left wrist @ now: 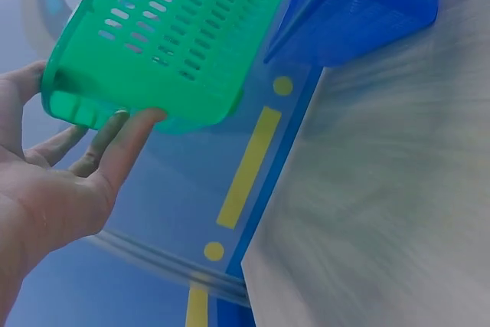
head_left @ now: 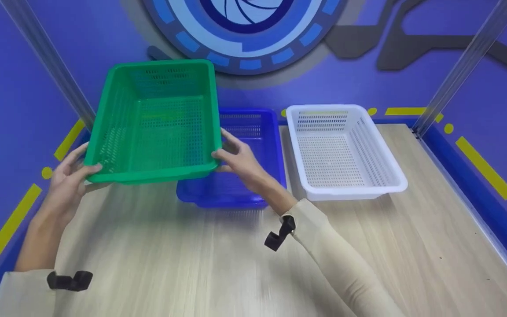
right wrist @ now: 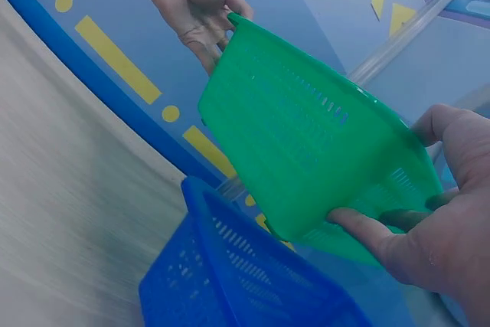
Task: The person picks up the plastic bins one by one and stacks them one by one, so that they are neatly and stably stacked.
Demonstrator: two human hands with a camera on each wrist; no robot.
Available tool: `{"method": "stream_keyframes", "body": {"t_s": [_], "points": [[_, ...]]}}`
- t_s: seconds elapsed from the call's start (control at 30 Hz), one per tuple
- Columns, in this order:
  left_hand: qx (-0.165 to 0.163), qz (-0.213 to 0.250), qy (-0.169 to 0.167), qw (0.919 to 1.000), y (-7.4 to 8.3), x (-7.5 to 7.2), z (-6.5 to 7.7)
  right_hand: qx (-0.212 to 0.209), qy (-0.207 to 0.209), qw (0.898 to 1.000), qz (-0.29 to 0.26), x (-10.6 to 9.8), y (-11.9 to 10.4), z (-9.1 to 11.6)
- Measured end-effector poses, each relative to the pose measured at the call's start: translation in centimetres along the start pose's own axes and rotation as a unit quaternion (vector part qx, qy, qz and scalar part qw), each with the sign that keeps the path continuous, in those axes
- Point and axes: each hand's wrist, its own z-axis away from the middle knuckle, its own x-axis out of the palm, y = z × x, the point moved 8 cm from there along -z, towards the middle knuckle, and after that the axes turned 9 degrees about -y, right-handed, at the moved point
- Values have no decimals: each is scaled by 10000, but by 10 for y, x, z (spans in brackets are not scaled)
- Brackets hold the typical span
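Observation:
A green perforated plastic basket (head_left: pixel 170 127) is held up off the table, its open top tilted toward the head camera. My left hand (head_left: pixel 66 178) grips its near left corner, thumb over the rim and fingers beneath, as the left wrist view also shows the hand (left wrist: pixel 61 174) there. At the near right corner, my right hand (head_left: pixel 242 163) pinches the rim between thumb and fingers. Behind and below that hand stands a blue basket (head_left: pixel 231 193), partly hidden by the green one. In the right wrist view the green basket (right wrist: pixel 306 143) hangs above the blue basket (right wrist: pixel 230 266).
To the right of the blue basket, a white perforated basket (head_left: pixel 346 189) stands on the wooden table (head_left: pixel 244 264). Blue panels (head_left: pixel 11 97) with yellow markings wall the table at the back and sides. Metal posts (head_left: pixel 464 66) rise at the back corners.

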Motion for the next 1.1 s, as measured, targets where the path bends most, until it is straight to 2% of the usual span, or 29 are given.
{"method": "stream_keyframes", "body": {"t_s": [0.2, 0.47, 0.63, 0.83, 1.1], "points": [[-31, -270, -61, 9996, -2, 18, -10, -34, 153, 9999, 18, -19, -4, 12], [-166, -683, -103, 9975, -14, 37, -16, 5, 319, 9995, 39, -42, 1, 30], [-180, -752, -190, 9968, -22, 47, -20, 54, 466, 9989, 75, -51, 3, 40], [-404, -902, -306, 9946, -32, 60, -29, 64, 475, 9987, 188, -65, -1, 49], [-520, -1034, -441, 9923, -40, 71, -36, 283, 612, 9969, 416, -82, -2, 60]]}}
